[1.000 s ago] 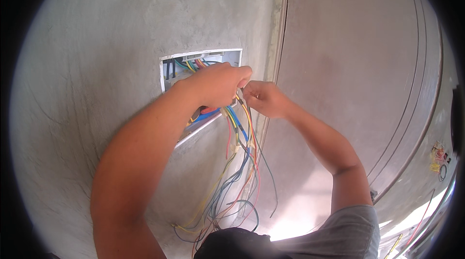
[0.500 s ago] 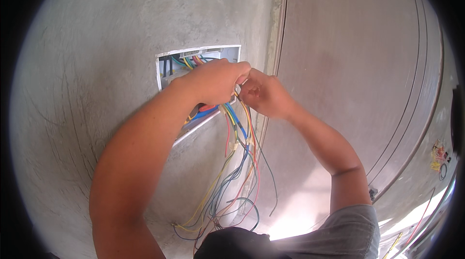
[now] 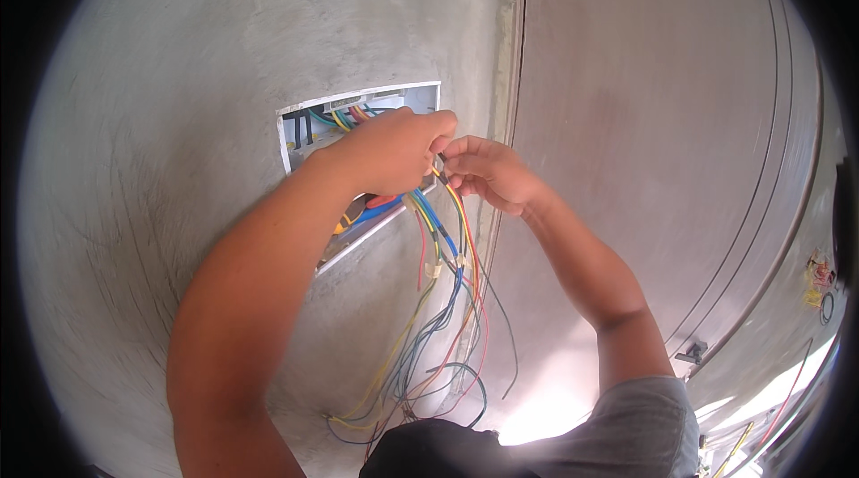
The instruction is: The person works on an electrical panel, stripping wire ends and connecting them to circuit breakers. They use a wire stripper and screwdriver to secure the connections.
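A recessed white electrical box [image 3: 433,92] in the grey wall holds several coloured wires. My left hand [image 3: 401,147] is closed at the box's right side, pinching wires, with its fingertips mostly hidden. Just right of it, my right hand [image 3: 488,169] has thumb and forefinger together at the same strands, its other fingers curled loosely. A bundle of yellow, red, blue and green wires [image 3: 459,263] hangs below both hands, wrapped with pale tape in places. Red, blue and yellow-black items [image 3: 349,217], too obscured to name, lie in the box's lower part.
To the right is a large brownish door panel [image 3: 626,76] with a small dark handle [image 3: 692,352]. Beyond it, another tangle of coloured wires [image 3: 819,277] comes out of the wall. More wires run at the lower right edge, near a bright sunlit patch.
My left hand has moved slightly left with the box's view. My right hand has shifted its fingers on the wires, the lower ones now loosened and showing more.
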### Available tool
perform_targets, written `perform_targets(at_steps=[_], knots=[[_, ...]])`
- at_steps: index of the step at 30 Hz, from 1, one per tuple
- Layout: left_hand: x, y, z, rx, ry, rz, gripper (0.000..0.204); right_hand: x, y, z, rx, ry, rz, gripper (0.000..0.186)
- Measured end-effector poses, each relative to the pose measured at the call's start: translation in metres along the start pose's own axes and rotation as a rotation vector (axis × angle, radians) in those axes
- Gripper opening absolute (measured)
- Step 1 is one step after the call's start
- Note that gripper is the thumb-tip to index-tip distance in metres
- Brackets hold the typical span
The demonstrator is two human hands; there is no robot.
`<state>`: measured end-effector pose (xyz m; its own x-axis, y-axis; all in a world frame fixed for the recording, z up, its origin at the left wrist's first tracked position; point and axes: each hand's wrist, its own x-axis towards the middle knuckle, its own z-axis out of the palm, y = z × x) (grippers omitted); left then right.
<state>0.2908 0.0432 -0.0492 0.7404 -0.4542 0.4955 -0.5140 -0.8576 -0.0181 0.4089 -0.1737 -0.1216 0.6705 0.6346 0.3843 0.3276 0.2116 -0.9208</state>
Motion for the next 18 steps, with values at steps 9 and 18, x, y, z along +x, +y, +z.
perform_targets(at_steps=[9, 18], knots=[[0.002, 0.001, 0.000, -0.028, 0.000, -0.031, 0.016, -0.020, 0.013, 0.021, -0.327, 0.125, -0.086, 0.022], [-0.004, 0.007, -0.004, -0.118, 0.031, -0.020, 0.015, 0.007, 0.012, 0.001, 0.213, -0.233, 0.169, 0.019]])
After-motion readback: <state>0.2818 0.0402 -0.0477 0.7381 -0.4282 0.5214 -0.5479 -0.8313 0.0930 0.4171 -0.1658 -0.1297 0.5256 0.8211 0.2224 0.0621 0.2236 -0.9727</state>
